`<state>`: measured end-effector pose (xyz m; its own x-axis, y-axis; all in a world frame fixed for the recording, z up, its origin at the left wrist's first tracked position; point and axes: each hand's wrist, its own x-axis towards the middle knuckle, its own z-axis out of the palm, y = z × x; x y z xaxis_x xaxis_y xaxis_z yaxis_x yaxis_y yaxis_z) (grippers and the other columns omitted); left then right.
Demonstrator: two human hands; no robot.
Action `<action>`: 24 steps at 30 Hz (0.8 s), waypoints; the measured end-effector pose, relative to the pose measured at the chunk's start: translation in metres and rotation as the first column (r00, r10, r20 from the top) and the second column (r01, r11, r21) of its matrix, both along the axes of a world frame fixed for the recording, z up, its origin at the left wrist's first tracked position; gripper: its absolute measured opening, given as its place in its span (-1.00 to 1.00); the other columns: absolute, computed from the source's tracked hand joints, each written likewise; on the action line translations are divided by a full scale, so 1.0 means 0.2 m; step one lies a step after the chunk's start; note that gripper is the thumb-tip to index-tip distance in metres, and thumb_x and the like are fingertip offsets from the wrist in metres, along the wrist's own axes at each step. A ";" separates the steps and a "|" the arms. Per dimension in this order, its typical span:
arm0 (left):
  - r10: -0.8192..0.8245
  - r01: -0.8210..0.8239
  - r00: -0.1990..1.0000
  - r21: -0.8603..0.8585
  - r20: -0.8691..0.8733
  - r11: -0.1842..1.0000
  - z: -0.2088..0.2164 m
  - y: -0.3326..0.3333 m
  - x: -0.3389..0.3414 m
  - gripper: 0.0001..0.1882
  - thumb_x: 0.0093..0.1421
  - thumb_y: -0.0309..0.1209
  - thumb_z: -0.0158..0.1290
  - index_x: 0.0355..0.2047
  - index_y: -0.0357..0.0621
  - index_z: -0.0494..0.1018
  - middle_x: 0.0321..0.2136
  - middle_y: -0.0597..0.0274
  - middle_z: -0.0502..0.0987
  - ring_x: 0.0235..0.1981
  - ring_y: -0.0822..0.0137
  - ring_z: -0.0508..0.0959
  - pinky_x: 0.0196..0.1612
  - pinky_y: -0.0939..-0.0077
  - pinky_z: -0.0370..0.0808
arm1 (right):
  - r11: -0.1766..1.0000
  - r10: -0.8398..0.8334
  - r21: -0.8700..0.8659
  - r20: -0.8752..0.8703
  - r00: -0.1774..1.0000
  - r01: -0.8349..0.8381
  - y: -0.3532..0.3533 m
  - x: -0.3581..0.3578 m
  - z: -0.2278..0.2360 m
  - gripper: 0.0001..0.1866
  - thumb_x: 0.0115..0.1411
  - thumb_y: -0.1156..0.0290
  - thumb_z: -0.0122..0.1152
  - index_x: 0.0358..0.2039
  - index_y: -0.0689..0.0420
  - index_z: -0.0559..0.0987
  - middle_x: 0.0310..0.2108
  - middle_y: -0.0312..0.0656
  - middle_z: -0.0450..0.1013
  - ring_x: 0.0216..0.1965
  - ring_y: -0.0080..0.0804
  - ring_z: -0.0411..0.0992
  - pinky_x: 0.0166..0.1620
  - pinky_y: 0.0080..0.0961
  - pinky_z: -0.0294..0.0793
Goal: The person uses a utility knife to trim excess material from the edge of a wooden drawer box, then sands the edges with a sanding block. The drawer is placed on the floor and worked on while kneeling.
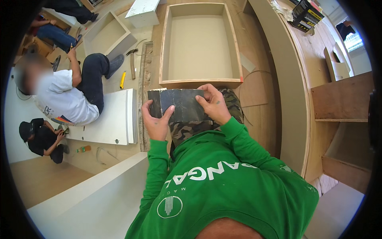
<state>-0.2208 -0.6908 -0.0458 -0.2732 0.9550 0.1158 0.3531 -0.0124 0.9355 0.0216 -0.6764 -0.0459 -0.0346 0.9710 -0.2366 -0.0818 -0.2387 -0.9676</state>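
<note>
A creased dark grey sheet of sandpaper with worn pale edges is stretched flat between my hands, above my lap. My left hand grips its left end, thumb on the upper face. At the right end, my right hand pinches the sheet between thumb and fingers. Just beyond the sheet lies an open wooden drawer box with bare plywood edges and a pale inside.
On the left are a hammer, a yellow utility knife and white panels, where a person in a white shirt sits. Another person crouches farther left. A long cabinet panel runs along my right, with a dark box on top.
</note>
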 end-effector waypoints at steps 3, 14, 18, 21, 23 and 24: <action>-0.061 0.074 0.985 -0.077 0.161 0.994 0.04 -0.02 0.00 -0.24 0.15 -0.31 0.57 0.23 -0.34 0.40 0.11 0.01 0.53 0.11 0.23 0.57 0.24 0.27 0.51 | 0.986 0.126 -0.029 -0.504 0.854 -0.163 0.00 0.03 0.03 -0.62 0.46 0.41 0.33 0.22 0.18 0.52 0.02 -0.21 0.64 -0.02 -0.57 0.60 -0.01 -0.47 0.64; -0.126 0.302 0.626 -0.091 0.769 0.949 -0.02 -0.05 -0.01 -0.60 0.45 -0.27 0.25 0.17 -0.14 0.44 0.01 0.21 0.61 0.09 0.36 0.57 0.22 0.40 0.48 | 0.771 0.615 0.077 -0.343 0.710 -0.632 -0.11 0.01 0.24 -0.29 0.50 0.01 0.25 0.43 0.28 0.39 0.28 -0.08 0.47 0.31 -0.24 0.45 0.35 -0.15 0.47; -0.051 0.173 0.617 -0.073 0.785 0.982 -0.02 -0.03 -0.04 -0.70 0.52 -0.33 0.19 0.15 -0.11 0.44 0.02 0.21 0.65 0.07 0.33 0.63 0.18 0.33 0.57 | 0.617 0.471 0.263 0.632 0.615 -0.742 -0.16 -0.02 0.34 -0.13 0.49 -0.16 0.21 0.42 0.42 0.34 0.26 0.33 0.47 0.27 -0.04 0.49 0.30 -0.20 0.48; -0.073 0.149 0.591 -0.020 0.804 0.989 0.01 0.00 -0.08 -0.78 0.55 -0.36 0.15 0.11 -0.11 0.44 0.03 0.19 0.67 0.03 0.31 0.68 0.14 0.29 0.65 | 0.666 0.181 0.507 0.603 0.777 -0.548 -0.20 -0.05 0.33 -0.23 0.52 -0.06 0.23 0.39 0.39 0.39 0.10 0.37 0.59 0.05 0.18 0.61 0.15 -0.22 0.57; -0.084 0.160 0.570 -0.010 0.817 0.987 0.03 0.00 -0.11 -0.78 0.55 -0.37 0.15 0.10 -0.12 0.44 0.03 0.19 0.67 0.02 0.31 0.67 0.13 0.29 0.65 | 0.871 0.360 0.287 0.176 0.916 -0.398 -0.21 -0.04 0.27 -0.33 0.54 0.04 0.23 0.38 0.34 0.42 0.05 0.30 0.63 -0.01 0.14 0.63 0.11 -0.20 0.60; -0.089 0.172 0.575 -0.014 0.813 0.985 0.03 0.01 -0.11 -0.73 0.55 -0.40 0.14 0.16 -0.16 0.43 0.05 0.17 0.67 0.06 0.29 0.67 0.16 0.26 0.65 | 0.911 0.296 0.205 0.276 0.914 -0.357 -0.19 -0.04 0.23 -0.49 0.52 0.21 0.29 0.31 0.28 0.49 0.02 0.13 0.66 -0.03 -0.06 0.64 0.08 -0.22 0.61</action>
<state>-0.2431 -0.6897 -0.0393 -0.0851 0.9821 -0.1679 -0.5474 0.0947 0.8315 0.0132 -0.7134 0.0003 -0.3333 0.9423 -0.0325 0.1951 0.0353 -0.9801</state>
